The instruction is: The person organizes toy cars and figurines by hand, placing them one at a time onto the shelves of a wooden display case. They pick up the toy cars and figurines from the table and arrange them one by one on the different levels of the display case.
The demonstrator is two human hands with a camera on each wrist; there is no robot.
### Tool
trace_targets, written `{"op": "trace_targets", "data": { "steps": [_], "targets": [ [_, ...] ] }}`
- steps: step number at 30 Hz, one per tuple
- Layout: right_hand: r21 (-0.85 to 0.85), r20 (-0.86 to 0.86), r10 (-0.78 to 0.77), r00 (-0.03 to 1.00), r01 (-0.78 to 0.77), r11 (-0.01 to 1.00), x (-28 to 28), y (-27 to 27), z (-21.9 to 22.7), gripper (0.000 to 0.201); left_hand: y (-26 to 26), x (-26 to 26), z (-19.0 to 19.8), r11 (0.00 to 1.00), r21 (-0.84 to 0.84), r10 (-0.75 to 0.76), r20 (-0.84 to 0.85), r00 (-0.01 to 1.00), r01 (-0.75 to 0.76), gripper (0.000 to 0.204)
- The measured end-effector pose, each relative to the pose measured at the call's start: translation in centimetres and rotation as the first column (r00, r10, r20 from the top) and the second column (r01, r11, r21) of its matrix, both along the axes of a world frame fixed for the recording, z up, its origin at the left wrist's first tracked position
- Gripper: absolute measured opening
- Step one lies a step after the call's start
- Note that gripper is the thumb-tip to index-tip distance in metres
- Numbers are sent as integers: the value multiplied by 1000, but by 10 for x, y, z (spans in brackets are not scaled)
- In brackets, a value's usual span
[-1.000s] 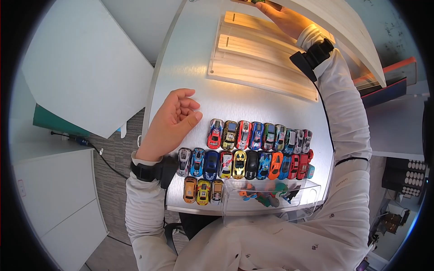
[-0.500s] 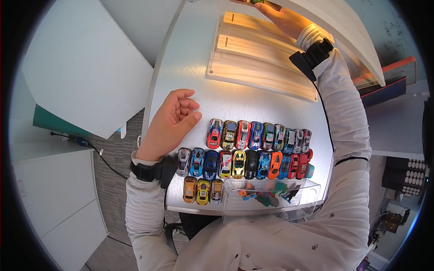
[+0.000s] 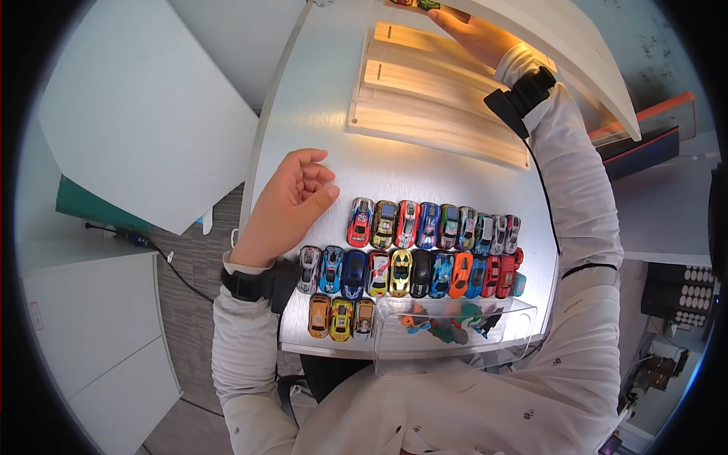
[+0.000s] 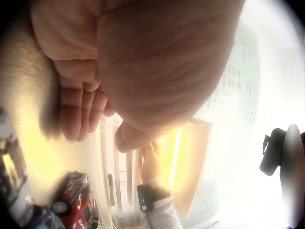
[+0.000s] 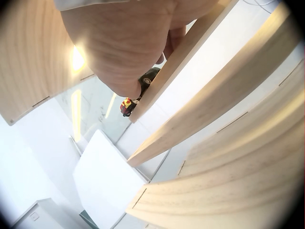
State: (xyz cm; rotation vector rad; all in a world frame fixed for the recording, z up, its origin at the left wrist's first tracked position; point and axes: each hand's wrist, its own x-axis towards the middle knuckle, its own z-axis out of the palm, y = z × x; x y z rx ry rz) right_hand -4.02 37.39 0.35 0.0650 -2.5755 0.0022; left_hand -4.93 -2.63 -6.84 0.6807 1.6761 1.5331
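At the top of the head view my right hand (image 3: pixel 481 38) reaches onto the upper wooden shelf, its thumb against a green toy car (image 3: pixel 428 4). In the right wrist view this dark green toy car (image 5: pixel 150 76) sits on the shelf board between thumb and fingers, the fingers partly hidden. Just beyond the thumb tip stands a red and yellow toy car (image 5: pixel 126 106). My left hand (image 3: pixel 292 201) hovers idle over the table's left side, fingers loosely curled, holding nothing. Near it, toy cars stand in rows, among them a red and blue one (image 3: pixel 361 221).
Tiered wooden shelves (image 3: pixel 440 125) with clear side panels stand at the back under a lit wooden top board (image 3: pixel 561 45). By the table's front edge is a clear plastic box (image 3: pixel 516 334) with colourful figures inside. A thin cable runs along the right sleeve.
The head view has tilted slightly, showing more of the cars at the top. My right hand stays at the green toy car with only a small shift; the left hand keeps its pose.
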Motion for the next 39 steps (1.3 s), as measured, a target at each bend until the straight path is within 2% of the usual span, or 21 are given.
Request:
{"op": "trace_targets", "data": {
  "steps": [4,5,6,16,18,19,22,25,26,27,28,31,34,37,39],
  "targets": [
    [145,60,15,998,-24,989,-7,21,-17,40,-1,0,-2,1000,8,0,-21,1000,0,49],
    [262,72,3,997,-22,965,-8,28,-22,40,-1,0,-3,1000,15,5,-21,1000,-4,49],
    [292,83,-4,997,-20,956,-8,29,-21,40,-1,0,-4,1000,22,8,-21,1000,-8,49],
    [175,143,-47,989,22,984,-6,25,-20,42,-1,-1,-3,1000,-2,-11,-34,999,11,50],
    [134,150,-53,987,33,990,-6,21,-17,42,-1,-2,-4,1000,7,-13,-29,999,14,50],
    [55,163,-52,985,44,998,-5,17,-14,42,-1,-1,-4,1000,8,-13,-30,999,13,50],
    [73,150,-30,988,19,997,-6,24,-22,42,-1,-1,-3,1000,4,-12,-30,999,12,50],
    [325,38,21,999,-32,945,0,21,-16,34,-2,-1,-2,1000,0,-10,-32,999,10,50],
    [87,162,-84,983,71,994,2,19,-9,40,-2,-1,-2,1000,1,-9,-34,999,9,50],
    [-141,304,-153,940,203,969,6,8,8,49,-2,-1,-2,1000,1,-8,-35,999,8,50],
    [-337,453,-178,873,353,873,11,-1,17,58,-2,-1,-2,1000,-2,-9,-39,999,9,50],
    [-139,199,-321,926,351,926,35,-10,8,50,-1,-2,-3,1000,-3,-10,-61,998,10,49],
    [-145,10,-72,997,73,987,63,-38,12,45,-2,-4,-5,1000,-7,-12,-85,996,11,48],
    [-132,53,90,995,-82,988,90,-63,16,43,-1,-3,-3,1000,9,-11,-89,996,12,46],
    [-244,179,214,960,-167,955,107,-88,17,39,-1,-3,-4,1000,21,-16,-72,997,17,45]
  ]
}}
